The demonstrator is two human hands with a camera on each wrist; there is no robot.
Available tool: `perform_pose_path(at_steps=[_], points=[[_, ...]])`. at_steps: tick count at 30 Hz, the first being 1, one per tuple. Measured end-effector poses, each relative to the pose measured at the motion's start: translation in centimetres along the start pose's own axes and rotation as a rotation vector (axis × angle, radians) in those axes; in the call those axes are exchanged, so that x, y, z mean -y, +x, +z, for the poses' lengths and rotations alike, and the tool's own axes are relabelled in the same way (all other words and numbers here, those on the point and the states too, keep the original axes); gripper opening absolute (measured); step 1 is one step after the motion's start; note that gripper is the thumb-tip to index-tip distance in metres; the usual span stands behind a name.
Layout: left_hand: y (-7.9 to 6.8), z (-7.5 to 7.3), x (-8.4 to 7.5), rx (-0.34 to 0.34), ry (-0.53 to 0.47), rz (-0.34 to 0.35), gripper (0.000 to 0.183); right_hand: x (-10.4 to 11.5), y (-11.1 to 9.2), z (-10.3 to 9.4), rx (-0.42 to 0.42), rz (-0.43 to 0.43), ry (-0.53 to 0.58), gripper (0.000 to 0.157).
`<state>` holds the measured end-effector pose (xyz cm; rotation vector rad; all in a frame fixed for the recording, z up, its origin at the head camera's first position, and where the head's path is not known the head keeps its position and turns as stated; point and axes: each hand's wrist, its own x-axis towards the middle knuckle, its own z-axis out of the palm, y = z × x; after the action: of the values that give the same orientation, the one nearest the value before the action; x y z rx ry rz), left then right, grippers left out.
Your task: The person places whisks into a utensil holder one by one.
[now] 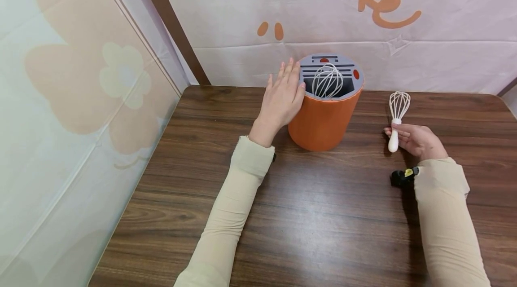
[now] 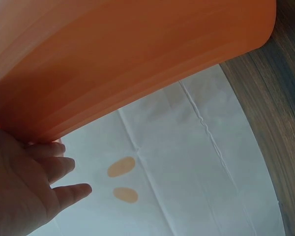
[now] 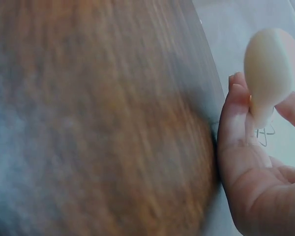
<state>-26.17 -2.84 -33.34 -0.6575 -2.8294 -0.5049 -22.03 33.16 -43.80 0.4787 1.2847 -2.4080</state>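
Observation:
An orange utensil holder (image 1: 323, 125) with a grey slotted top (image 1: 351, 60) stands near the back of the table. A wire whisk head (image 1: 328, 71) pokes up from its large opening; the rest of that utensil is hidden inside. My left hand (image 1: 280, 98) lies against the holder's left side and rim, fingers extended; the left wrist view has it beside the orange wall (image 2: 137, 59). Off to the right, my right hand (image 1: 422, 141) pinches a small whisk by its white handle (image 1: 393, 142), wires pointing toward the back. The handle's rounded end (image 3: 270, 64) looms large in the right wrist view.
Both hands work over a dark wood-grain table (image 1: 307, 215). Behind it hangs a pale printed cloth (image 1: 226, 13), and another flowered cloth (image 1: 60, 152) runs along the left edge. A small black device (image 1: 401, 178) sits at the right wrist.

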Motion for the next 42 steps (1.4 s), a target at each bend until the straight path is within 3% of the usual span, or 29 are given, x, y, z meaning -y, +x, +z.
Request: perform_pose_path(at_steps=[10, 23, 34, 42], points=[[0.0, 0.0, -0.2, 0.005, -0.003, 0.005, 0.056, -0.3, 0.0, -0.7, 0.106, -0.002, 0.051, 0.026], [0.0, -0.1, -0.2, 0.005, -0.009, 0.001, 0.056, -0.3, -0.5, -0.5, 0.17, -0.01, 0.092, 0.026], [0.0, -0.1, -0.1, 0.006, -0.001, -0.007, 0.056, -0.4, -0.6, 0.2, 0.247, -0.078, 0.088, 0.028], [0.0, -0.1, 0.0, 0.005, 0.001, -0.009, 0.056, -0.2, -0.8, 0.8, 0.252, -0.127, 0.081, 0.028]])
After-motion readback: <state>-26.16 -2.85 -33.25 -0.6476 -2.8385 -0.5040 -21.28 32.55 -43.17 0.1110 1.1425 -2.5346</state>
